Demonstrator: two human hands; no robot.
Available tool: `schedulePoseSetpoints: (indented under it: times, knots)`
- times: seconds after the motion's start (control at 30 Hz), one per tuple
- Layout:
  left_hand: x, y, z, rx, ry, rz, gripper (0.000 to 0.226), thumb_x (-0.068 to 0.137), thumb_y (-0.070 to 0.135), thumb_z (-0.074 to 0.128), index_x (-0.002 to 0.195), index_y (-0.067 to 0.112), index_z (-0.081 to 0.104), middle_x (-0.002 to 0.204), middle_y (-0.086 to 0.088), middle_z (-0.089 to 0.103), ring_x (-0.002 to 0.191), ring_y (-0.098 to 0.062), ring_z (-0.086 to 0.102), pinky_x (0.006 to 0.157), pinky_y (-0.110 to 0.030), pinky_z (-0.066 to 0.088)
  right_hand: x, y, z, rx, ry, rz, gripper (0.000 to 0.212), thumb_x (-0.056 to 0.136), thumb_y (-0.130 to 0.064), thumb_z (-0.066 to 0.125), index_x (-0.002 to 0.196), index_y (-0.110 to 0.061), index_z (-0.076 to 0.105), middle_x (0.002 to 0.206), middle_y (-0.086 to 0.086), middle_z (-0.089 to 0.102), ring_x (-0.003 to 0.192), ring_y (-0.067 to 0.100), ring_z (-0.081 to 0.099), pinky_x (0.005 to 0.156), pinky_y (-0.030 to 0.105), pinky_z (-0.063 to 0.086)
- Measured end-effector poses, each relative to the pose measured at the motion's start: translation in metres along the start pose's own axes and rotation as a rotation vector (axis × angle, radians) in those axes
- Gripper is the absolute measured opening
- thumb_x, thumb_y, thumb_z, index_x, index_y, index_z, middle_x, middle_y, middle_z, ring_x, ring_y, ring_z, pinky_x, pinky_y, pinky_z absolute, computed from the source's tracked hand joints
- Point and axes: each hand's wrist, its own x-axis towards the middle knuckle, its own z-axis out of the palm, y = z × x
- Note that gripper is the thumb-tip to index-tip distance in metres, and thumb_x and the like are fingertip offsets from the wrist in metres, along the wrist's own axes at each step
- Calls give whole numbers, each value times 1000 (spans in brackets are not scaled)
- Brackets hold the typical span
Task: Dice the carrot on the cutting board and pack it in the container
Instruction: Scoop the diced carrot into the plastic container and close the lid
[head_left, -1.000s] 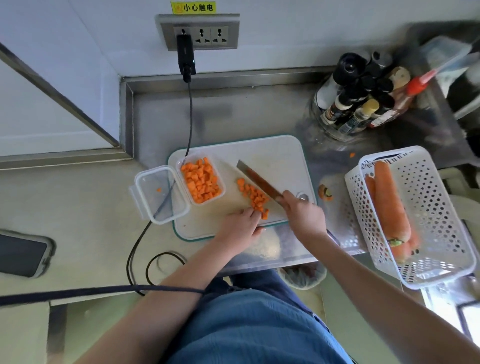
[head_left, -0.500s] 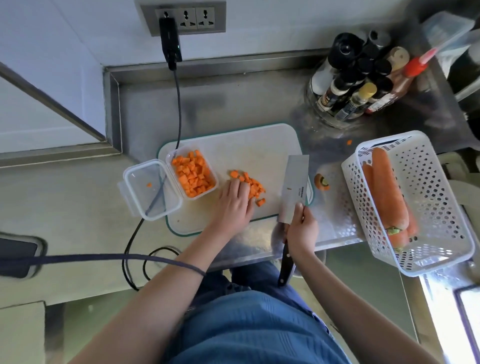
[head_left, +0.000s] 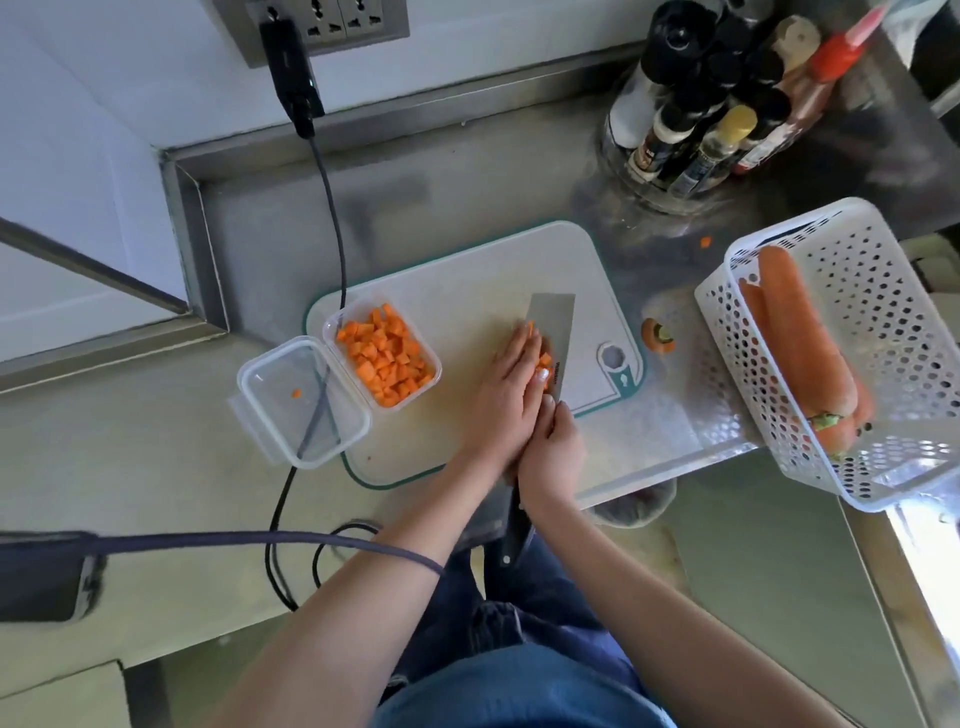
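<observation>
Counter: dimpled steel worktop (head_left: 649, 457) under a white wall.
Board: white rounded cutting board (head_left: 467, 280), teal rim.
Container: clear square container (head_left: 384, 358) of carrot dice at the board's 9 o'clock, hinged lid (head_left: 301, 400) open.
Basket: perforated white basket (head_left: 883, 332) with whole carrots, 3 o'clock.
Left hand: left hand (head_left: 511, 384), fingers straight, presses loose dice (head_left: 544, 360) against the blade.
Right hand: right hand (head_left: 553, 457) grips the flat-lying cleaver (head_left: 553, 338).

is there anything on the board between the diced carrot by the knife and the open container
Nothing visible. The loose orange carrot dice sit between the left hand and the flat steel cleaver blade; the stretch of white cutting board leading to the clear plastic container looks bare, and its lid is swung open.
</observation>
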Motion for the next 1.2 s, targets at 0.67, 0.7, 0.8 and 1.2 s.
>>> schedulePoseSetpoints:
  times: [0.67,0.7,0.8,1.2]
  knots:
    - [11,39,-59,-120,374,36,33,91,-4,49,122,-1,59,135,-14,51,128,-18,44,108,-21,34,-20,-60,0,124,-142,-187,34,103,-31,37,75,-18,52,68,-4,59,55,-1,50,52,15,39]
    - [10,36,-67,-102,397,37,33,91,-4,49,122,-2,59,134,-15,51,128,-16,43,107,-18,32,-23,-64,6,132,-171,-193,34,103,-31,37,76,-17,52,69,-4,60,57,0,51,53,17,40]
    - [2,21,-89,-52,447,16,33,91,-3,49,122,-3,58,135,-8,47,128,-13,40,107,-13,28,-35,-70,27,116,-257,-230,34,103,-31,35,79,-14,53,70,1,61,61,11,53,58,28,43]
    - [-14,-18,-112,-44,536,-327,32,96,1,45,125,0,57,137,-11,50,130,-11,37,106,-6,22,-37,-65,59,-116,-335,-281,35,103,-36,33,76,-19,47,64,2,55,57,26,55,58,50,52]
